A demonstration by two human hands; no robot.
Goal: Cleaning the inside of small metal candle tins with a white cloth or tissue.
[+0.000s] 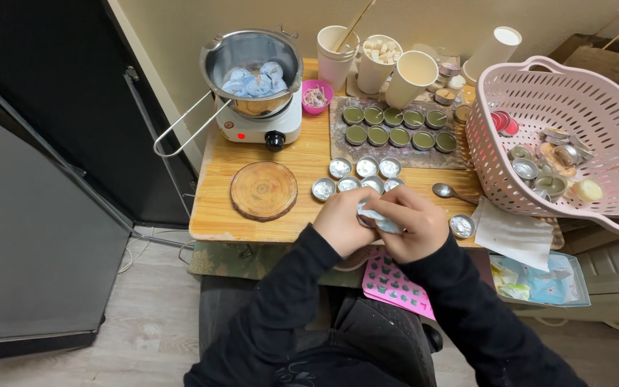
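My left hand and my right hand meet at the near edge of the small wooden table. Together they grip a small round metal tin wrapped in a pale blue-white wipe. Just beyond my hands stand several empty silver tins in two short rows. Farther back, several tins filled with green wax rest on a grey mat. One more silver tin lies right of my right hand.
A steel pot holding blue lumps sits on a white hot plate at back left. A wooden disc, a spoon, a white tissue, paper cups and a pink basket of tins surround the work area. A pink sheet lies on my lap.
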